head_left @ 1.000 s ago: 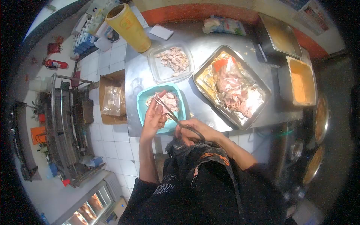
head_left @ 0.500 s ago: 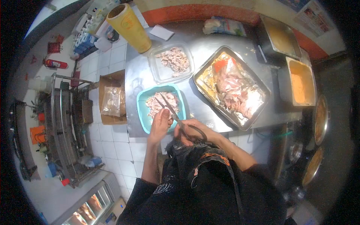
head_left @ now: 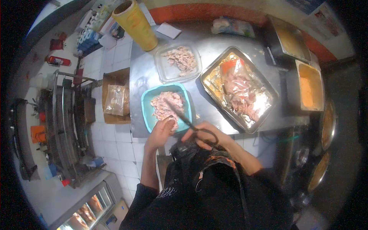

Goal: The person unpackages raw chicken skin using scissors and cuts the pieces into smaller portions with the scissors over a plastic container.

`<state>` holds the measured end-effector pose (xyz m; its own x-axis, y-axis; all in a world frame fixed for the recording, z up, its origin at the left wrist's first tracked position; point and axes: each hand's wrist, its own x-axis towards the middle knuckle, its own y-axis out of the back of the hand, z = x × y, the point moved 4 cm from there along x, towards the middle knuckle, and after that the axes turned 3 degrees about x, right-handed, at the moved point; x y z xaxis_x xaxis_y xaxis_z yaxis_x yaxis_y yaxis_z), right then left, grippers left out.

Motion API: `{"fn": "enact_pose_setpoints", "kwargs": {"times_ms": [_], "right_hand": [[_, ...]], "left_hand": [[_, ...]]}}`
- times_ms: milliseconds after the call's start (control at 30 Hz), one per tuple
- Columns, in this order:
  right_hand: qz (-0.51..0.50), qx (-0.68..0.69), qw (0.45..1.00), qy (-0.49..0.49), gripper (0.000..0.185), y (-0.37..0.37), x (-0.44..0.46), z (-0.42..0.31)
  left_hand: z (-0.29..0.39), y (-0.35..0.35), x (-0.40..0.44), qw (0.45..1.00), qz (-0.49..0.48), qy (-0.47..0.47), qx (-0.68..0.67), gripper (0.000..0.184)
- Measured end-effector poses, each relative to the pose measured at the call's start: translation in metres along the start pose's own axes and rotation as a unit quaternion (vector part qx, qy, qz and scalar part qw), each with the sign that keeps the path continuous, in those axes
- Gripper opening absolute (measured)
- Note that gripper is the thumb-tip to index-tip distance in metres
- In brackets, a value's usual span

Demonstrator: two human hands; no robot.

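My right hand (head_left: 202, 135) grips the dark handles of a pair of scissors (head_left: 180, 114), whose blades look closed and point up and left over the turquoise basin (head_left: 144, 103). Pale chopped meat (head_left: 165, 102) lies inside that basin. At the basin's front edge my left hand (head_left: 162, 132) pinches a piece of meat (head_left: 173, 122), close beside the blades. Behind the basin sits a clear container (head_left: 159, 73) with more cut meat. To the right, a metal tray (head_left: 265, 123) lined with foil holds larger meat pieces under clear plastic.
A yellow roll of wrap (head_left: 138, 28) stands at the back left, near a white paper pad (head_left: 168, 30). Metal pans, one with an orange content (head_left: 309, 85), stand on the right. A cardboard box (head_left: 115, 74) is beside the table's left edge.
The scissors' blades have gone from spread to closed. My left hand has lowered slightly toward the basin's front edge, and my right hand has shifted a little right.
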<state>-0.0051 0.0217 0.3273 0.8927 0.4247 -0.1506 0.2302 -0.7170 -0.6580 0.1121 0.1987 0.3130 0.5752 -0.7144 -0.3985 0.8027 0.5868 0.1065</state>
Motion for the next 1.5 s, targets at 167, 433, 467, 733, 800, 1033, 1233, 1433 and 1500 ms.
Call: {"fn": "enact_pose_setpoints", "kwargs": {"times_ms": [167, 433, 467, 733, 800, 1033, 1233, 1433, 1500], "right_hand": [[0.019, 0.018, 0.998, 0.049, 0.079, 0.01, -0.014, -0.018], [0.088, -0.052, 0.994, 0.04, 0.071, 0.026, -0.026, -0.003], [0.105, -0.081, 0.991, 0.012, 0.067, 0.027, -0.027, 0.0], [0.083, -0.138, 0.979, -0.127, 0.051, 0.017, -0.013, 0.011], [0.087, -0.139, 0.98, -0.115, 0.051, 0.012, -0.01, 0.002], [0.11, -0.25, 0.954, -0.124, 0.044, 0.01, -0.005, -0.008], [0.148, -0.369, 0.917, -0.036, 0.045, 0.016, 0.004, 0.002], [0.176, -0.149, 0.967, -0.11, 0.035, 0.012, 0.003, -0.008], [0.18, -0.146, 0.966, -0.11, 0.033, 0.014, 0.003, -0.004]], "left_hand": [[0.012, 0.009, 0.009, 0.974, 0.102, -0.062, 0.191, 0.039], [0.015, 0.023, 0.036, 0.971, 0.108, 0.082, 0.198, 0.062], [0.013, 0.024, 0.034, 0.986, 0.095, 0.072, 0.118, 0.059], [0.044, 0.004, 0.028, 0.998, -0.009, -0.017, -0.068, 0.055], [0.051, 0.004, 0.027, 1.0, -0.025, -0.01, -0.015, 0.054], [0.056, 0.006, 0.023, 0.981, 0.036, -0.11, 0.153, 0.063], [0.076, 0.0, 0.019, 0.966, 0.016, -0.03, 0.255, 0.066], [0.074, 0.003, 0.013, 0.986, 0.11, -0.075, 0.102, 0.059], [0.07, 0.007, 0.013, 0.982, 0.1, -0.035, 0.158, 0.042]]}}
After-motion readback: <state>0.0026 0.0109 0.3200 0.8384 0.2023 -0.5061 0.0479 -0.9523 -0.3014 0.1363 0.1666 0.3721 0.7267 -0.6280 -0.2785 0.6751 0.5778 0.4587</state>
